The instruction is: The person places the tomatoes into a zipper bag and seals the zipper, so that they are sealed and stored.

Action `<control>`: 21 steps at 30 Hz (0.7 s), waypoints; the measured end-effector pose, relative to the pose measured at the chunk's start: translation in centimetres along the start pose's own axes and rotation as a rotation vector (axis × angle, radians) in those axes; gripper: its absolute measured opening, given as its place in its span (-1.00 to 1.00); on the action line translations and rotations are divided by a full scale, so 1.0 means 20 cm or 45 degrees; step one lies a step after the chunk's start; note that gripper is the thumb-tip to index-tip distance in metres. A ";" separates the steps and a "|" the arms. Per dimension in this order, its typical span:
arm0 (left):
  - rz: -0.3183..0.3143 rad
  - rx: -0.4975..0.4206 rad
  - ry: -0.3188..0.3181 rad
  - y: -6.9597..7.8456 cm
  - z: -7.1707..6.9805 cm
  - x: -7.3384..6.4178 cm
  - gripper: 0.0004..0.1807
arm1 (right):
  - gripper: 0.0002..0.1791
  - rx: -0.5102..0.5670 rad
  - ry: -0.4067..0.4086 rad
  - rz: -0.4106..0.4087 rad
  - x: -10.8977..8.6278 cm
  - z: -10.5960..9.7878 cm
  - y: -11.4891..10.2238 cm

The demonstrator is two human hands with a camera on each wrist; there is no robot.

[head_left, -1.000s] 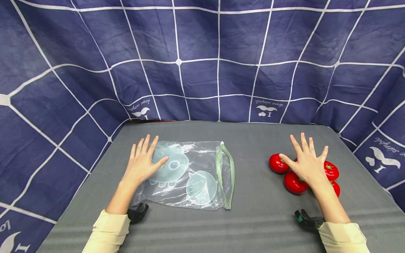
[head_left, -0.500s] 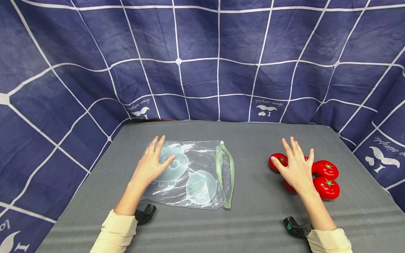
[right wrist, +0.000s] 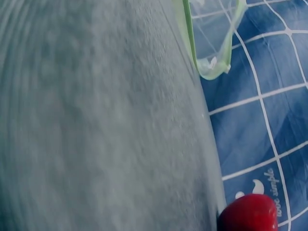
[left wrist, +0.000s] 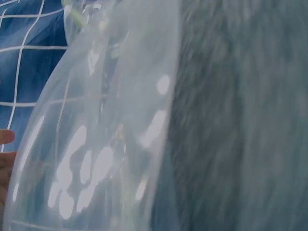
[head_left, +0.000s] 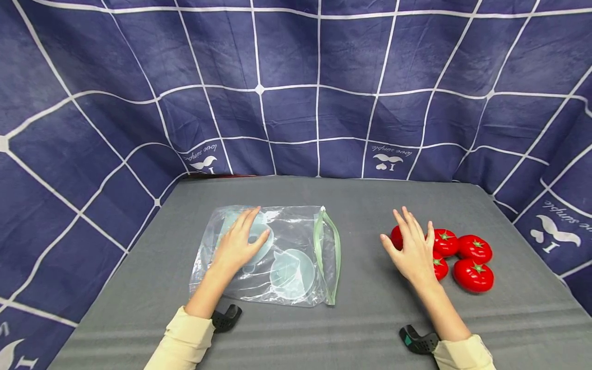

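A clear zip bag (head_left: 296,226) with a pale green printed pattern lies flat on the grey table, its mouth edged by a green zip strip (head_left: 336,252) toward the right. Over the bag's left part is my left hand (head_left: 237,245), fingers extended and thumb spread, holding nothing. In the left wrist view the bag (left wrist: 91,125) fills the middle, with fingertips (left wrist: 6,137) at the left edge. Several red tomatoes (head_left: 474,276) sit clustered on the right. My right hand (head_left: 410,251), also spread and holding nothing, overlaps the cluster's left side, partly hiding a tomato (head_left: 396,238).
A grey cloth (head_left: 361,318) covers the table. Behind and at both sides hangs a blue curtain (head_left: 342,118) with white grid lines. Black straps (head_left: 418,340) circle both wrists, below cream sleeves (head_left: 182,339).
Both hands have moved: the left slid rightward across the bag, the right leftward across the tomatoes, uncovering more of them. The bag and tomatoes have stayed in place.
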State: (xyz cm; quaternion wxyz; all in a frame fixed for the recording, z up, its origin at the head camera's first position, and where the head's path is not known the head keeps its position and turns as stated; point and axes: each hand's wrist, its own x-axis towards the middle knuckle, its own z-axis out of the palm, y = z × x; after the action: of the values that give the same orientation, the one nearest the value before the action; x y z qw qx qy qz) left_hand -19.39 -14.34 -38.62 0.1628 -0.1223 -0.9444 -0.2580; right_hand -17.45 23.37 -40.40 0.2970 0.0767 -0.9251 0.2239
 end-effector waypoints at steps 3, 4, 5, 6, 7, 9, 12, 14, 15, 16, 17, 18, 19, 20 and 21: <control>0.026 -0.025 0.033 0.03 0.03 0.00 -0.40 | -0.33 0.035 0.017 -0.014 0.00 0.02 -0.02; 0.036 -0.033 0.052 0.05 0.04 0.00 -0.42 | -0.33 0.050 0.028 -0.023 0.00 0.02 -0.02; 0.047 -0.038 0.072 0.06 0.06 0.00 -0.44 | -0.33 0.064 0.043 -0.034 0.00 0.03 -0.03; 0.057 -0.041 0.091 0.07 0.07 0.00 -0.46 | -0.33 0.080 0.058 -0.044 0.00 0.03 -0.04; 0.073 -0.048 0.115 0.08 0.08 0.00 -0.47 | -0.33 0.095 0.074 -0.058 0.00 0.04 -0.04; 0.114 -0.068 0.175 0.11 0.10 0.00 -0.51 | -0.33 0.120 0.103 -0.083 -0.01 0.05 -0.05; 0.194 -0.118 0.275 0.15 0.14 0.00 -0.58 | -0.34 0.145 0.113 -0.103 -0.01 0.07 -0.07; 0.241 -0.152 0.335 0.18 0.16 0.00 -0.61 | -0.34 0.154 0.109 -0.115 -0.02 0.09 -0.09; 0.257 -0.169 0.353 0.19 0.17 0.00 -0.62 | -0.35 0.157 0.110 -0.121 -0.02 0.09 -0.10; 0.269 -0.188 0.366 0.20 0.18 0.00 -0.63 | -0.35 0.162 0.107 -0.126 -0.02 0.10 -0.11; 0.269 -0.206 0.369 0.21 0.20 0.00 -0.63 | -0.36 0.167 0.105 -0.135 -0.02 0.11 -0.12; 0.266 -0.220 0.369 0.22 0.21 0.00 -0.64 | -0.36 0.171 0.102 -0.144 -0.03 0.12 -0.13; 0.259 -0.236 0.366 0.23 0.22 0.00 -0.64 | -0.37 0.176 0.099 -0.151 -0.03 0.13 -0.14; 0.246 -0.257 0.362 0.24 0.23 0.00 -0.65 | -0.37 0.185 0.097 -0.159 -0.04 0.14 -0.15; 0.237 -0.284 0.357 0.25 0.25 0.00 -0.64 | -0.38 0.190 0.094 -0.167 -0.04 0.16 -0.16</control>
State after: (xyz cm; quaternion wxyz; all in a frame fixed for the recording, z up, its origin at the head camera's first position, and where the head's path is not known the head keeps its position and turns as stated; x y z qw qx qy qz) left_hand -19.05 -7.50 -40.37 0.3012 -0.1895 -0.8627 -0.3593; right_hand -17.51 19.13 -41.97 0.3384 0.1508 -0.8873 0.2748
